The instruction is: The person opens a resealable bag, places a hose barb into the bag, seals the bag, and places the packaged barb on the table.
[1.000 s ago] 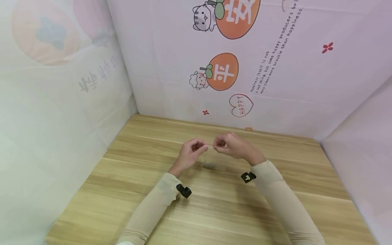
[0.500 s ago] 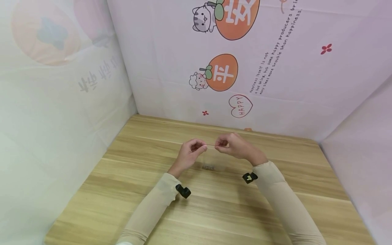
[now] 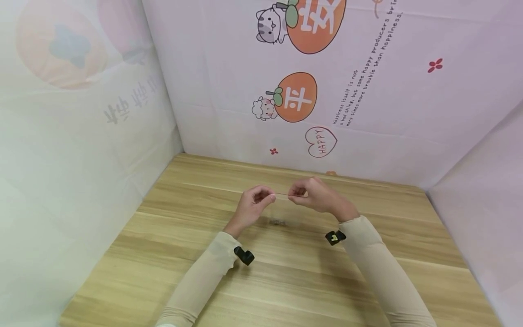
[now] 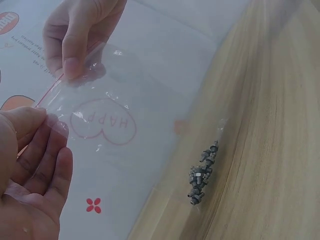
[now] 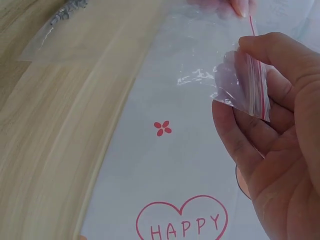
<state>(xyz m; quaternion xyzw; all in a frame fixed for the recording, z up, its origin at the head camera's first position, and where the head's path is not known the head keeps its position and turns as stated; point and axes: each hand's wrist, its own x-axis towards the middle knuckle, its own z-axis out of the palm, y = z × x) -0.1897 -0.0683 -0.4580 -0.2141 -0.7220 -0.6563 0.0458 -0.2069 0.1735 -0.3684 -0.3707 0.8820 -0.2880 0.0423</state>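
Between the two hands hangs a clear zip-lock bag point(image 4: 150, 95) with a thin red line along its top edge. My left hand point(image 3: 251, 206) pinches that edge between thumb and forefinger. A short way to the right, my right hand point(image 3: 318, 197) pinches the same edge, its thumb on the bag's near face in the right wrist view. Several small grey metal pieces, perhaps screws point(image 4: 199, 175), lie clustered at the bag's bottom, low over the table. From the head the bag is nearly invisible; its red line point(image 3: 282, 194) shows between the fingertips.
A wood-grain table point(image 3: 261, 286) spreads under both arms. White printed cloth walls point(image 3: 229, 91) rise behind it and at both sides, the rear one close beyond the hands. Each sleeve cuff carries a small black camera point(image 3: 244, 255).
My right hand has slid a little to the right along the bag's top edge, and more red line shows between the hands. My left hand stays almost in place.
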